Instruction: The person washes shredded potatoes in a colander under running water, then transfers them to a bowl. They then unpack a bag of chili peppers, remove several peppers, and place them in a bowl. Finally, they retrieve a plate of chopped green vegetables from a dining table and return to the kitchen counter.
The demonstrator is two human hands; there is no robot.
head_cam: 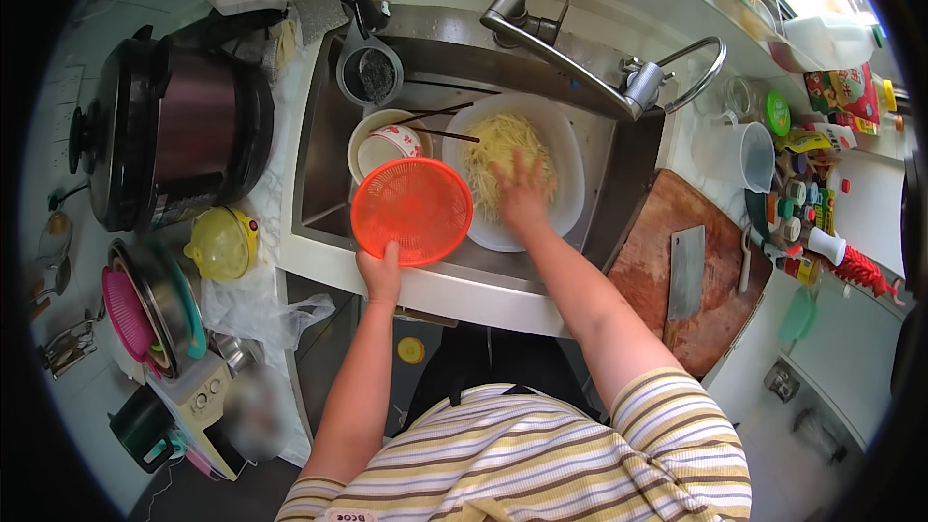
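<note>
My left hand (380, 275) grips the near rim of an orange plastic colander (411, 212), its thumb over the edge. The colander is held over the front of the steel sink (319, 188). My right hand (522, 196) lies with spread fingers on pale yellow shredded strips (507, 138), perhaps potato, in a white plastic basin (569, 181). The basin stands in the sink to the right of the colander. Behind the colander, a bowl with a red pattern (380, 148) sits inside a larger cream bowl (359, 130), with dark chopsticks (449, 134) lying across towards the basin.
A grey handled strainer or cup (370, 72) is at the sink's back left. The faucet (558, 47) reaches over the back right. A cleaver (686, 272) and a peeler or small knife (745, 261) lie on a wooden board (645, 232) at right. A pressure cooker (188, 138) stands left.
</note>
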